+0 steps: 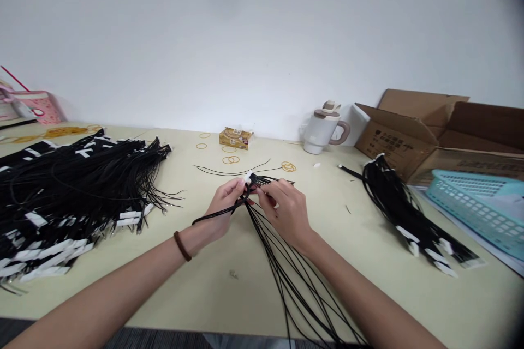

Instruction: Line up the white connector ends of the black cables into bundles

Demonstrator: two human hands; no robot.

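Over the middle of the table, my left hand is closed on a bundle of thin black wires near its white connector. Some of the wires loop back over my left wrist. My right hand pinches at the same wires just right of the connector, its thumb and fingertips pressed together. From between my hands the black wire bundle fans down toward me and over the table's front edge. A few loose black wires lie just beyond my hands.
On the left spreads a big pile of black wire harnesses. A smaller bundle of harnesses lies right, by a turquoise basket and an open cardboard box. At the back are a small yellow box, rubber bands and a tumbler.
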